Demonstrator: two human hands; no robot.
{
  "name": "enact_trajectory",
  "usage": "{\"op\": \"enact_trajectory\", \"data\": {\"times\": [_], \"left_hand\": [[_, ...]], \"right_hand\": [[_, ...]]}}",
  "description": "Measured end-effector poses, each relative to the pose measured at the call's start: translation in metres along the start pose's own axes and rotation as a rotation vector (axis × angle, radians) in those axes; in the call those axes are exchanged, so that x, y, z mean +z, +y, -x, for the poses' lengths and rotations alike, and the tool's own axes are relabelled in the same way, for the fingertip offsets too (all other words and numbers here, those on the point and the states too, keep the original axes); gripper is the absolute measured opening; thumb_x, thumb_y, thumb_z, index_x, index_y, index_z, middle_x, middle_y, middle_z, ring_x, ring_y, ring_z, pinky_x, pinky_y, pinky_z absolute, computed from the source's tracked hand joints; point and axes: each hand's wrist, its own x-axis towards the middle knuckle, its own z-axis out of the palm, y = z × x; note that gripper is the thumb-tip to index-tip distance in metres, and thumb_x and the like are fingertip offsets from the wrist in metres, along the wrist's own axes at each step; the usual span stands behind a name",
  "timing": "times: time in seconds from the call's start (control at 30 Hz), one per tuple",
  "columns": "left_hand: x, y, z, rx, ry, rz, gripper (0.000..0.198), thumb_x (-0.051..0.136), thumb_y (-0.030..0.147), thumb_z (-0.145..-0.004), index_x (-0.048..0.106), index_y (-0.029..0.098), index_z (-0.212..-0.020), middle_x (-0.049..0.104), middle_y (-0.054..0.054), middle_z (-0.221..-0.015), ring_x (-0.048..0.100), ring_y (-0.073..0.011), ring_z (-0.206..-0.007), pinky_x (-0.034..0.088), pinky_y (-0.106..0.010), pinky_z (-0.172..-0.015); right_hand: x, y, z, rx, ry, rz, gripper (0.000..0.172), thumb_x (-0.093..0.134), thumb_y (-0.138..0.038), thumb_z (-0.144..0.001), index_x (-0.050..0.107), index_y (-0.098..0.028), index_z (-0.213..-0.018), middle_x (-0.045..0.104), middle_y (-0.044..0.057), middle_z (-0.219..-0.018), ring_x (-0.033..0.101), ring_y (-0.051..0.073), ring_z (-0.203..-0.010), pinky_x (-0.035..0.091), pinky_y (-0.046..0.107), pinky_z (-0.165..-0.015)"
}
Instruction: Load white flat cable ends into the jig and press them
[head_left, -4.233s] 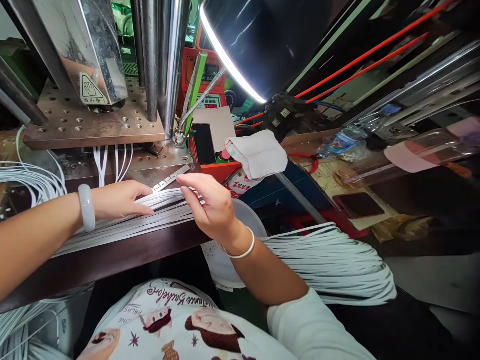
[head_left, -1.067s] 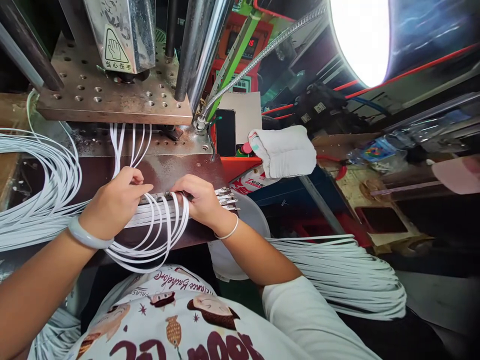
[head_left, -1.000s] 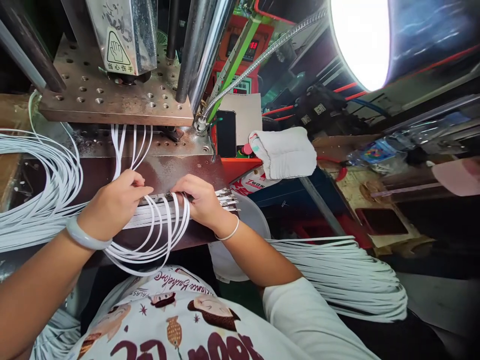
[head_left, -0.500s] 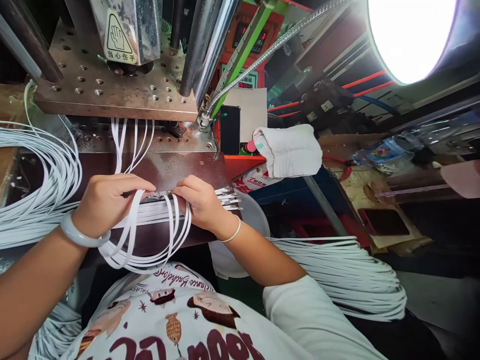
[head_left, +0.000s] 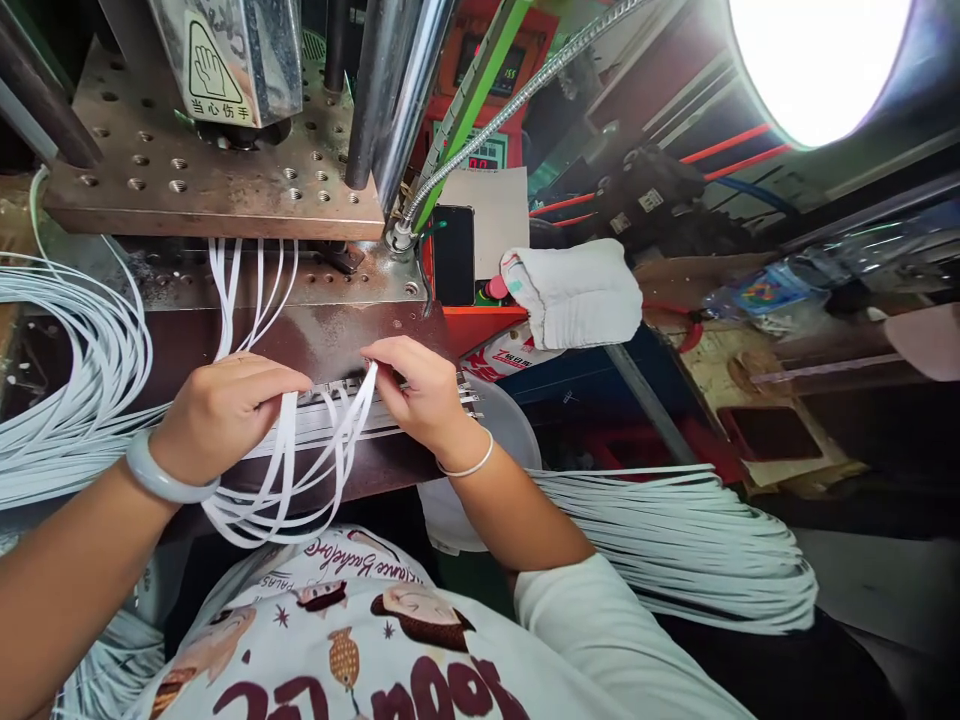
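- Left hand (head_left: 214, 415): thumb and forefinger pinched on white cables (head_left: 286, 440), beside segmented metal strip (head_left: 334, 388); steady grip near ends likely helps.
- Cables: smooth, flexible, looping between hands; probably best kept uncrossed.
- Right hand (head_left: 421, 390): fingertips pinched together on cables near strip.
- Pale cable bundle (head_left: 690, 545): sleek, rounded bend.

Cables (head_left: 288, 425): plastic-looking covering; smooth, faintly glossy;
Press plate (head_left: 247, 190): metal; dull and worn;
Column (head_left: 409, 110): metal; polished to a mirror shine;
Lamp neck (head_left: 540, 78): ribbed, shiny metal;
Bench top (head_left: 330, 330): smooth; scuffed, with a soft sheen;
Towel (head_left: 577, 295): cloth; matt and textured;
Sheet (head_left: 501, 215): matt, paper-like;
Bottle (head_left: 772, 287): clear, glossy plastic;
Bangle (head_left: 161, 482): smooth and polished
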Motion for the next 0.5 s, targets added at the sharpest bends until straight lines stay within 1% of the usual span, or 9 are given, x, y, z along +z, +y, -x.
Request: {"op": "enact_trajectory", "data": {"times": [0.13,0.23,0.3,0.37,0.43,0.5], "left_hand": [[0.004,0.007,-0.001,0.183,0.018,-0.175,0.024,0.05,0.011,-0.095,0.072,0.018,-0.095,0.078,-0.006,-0.088,0.072,-0.0219,-0.08,0.055,-0.037,-0.083],[0.006,0.011,-0.001,0.231,-0.016,-0.217,0.025,0.049,0.009,-0.094,0.072,0.019,-0.089,0.077,-0.007,-0.086,0.071,-0.0217,-0.079,0.053,-0.036,-0.081],[0.007,0.01,0.001,0.229,-0.035,-0.164,0.025,0.051,0.009,-0.094,0.073,0.02,-0.091,0.077,-0.006,-0.087,0.07,-0.0203,-0.078,0.053,-0.035,-0.081],[0.006,0.007,0.003,0.198,-0.013,-0.114,0.024,0.051,0.009,-0.094,0.073,0.02,-0.097,0.078,-0.006,-0.091,0.071,-0.0201,-0.081,0.053,-0.033,-0.083],[0.004,0.004,0.005,0.135,0.026,-0.126,0.025,0.052,0.009,-0.094,0.072,0.019,-0.103,0.078,-0.007,-0.096,0.072,-0.0208,-0.087,0.053,-0.032,-0.085],[0.003,0.001,0.006,0.08,0.035,-0.172,0.025,0.051,0.008,-0.094,0.072,0.019,-0.103,0.078,-0.006,-0.096,0.073,-0.0207,-0.087,0.054,-0.031,-0.083]], "right_hand": [[-0.003,-0.003,0.0,0.003,0.041,-0.002,0.02,0.052,-0.011,-0.094,0.069,-0.021,-0.094,0.072,0.009,-0.096,0.068,0.019,-0.089,0.057,0.033,-0.079],[-0.005,-0.005,-0.001,0.029,0.012,-0.047,0.016,0.055,-0.013,-0.094,0.069,-0.021,-0.09,0.073,0.007,-0.091,0.068,0.018,-0.084,0.056,0.031,-0.075],[-0.006,-0.006,-0.002,0.075,-0.017,-0.096,0.014,0.056,-0.016,-0.094,0.068,-0.021,-0.089,0.073,0.006,-0.089,0.067,0.017,-0.08,0.056,0.03,-0.074],[-0.007,-0.007,-0.002,0.099,-0.038,-0.141,0.012,0.057,-0.018,-0.094,0.067,-0.02,-0.087,0.073,0.006,-0.088,0.066,0.016,-0.078,0.054,0.03,-0.073],[-0.009,-0.007,-0.003,0.091,-0.061,-0.168,0.014,0.056,-0.017,-0.093,0.067,-0.02,-0.085,0.073,0.006,-0.088,0.065,0.016,-0.079,0.054,0.03,-0.073],[-0.009,-0.006,-0.003,0.069,-0.091,-0.18,0.016,0.055,-0.014,-0.092,0.068,-0.02,-0.085,0.073,0.005,-0.088,0.065,0.016,-0.08,0.053,0.029,-0.075]]}}
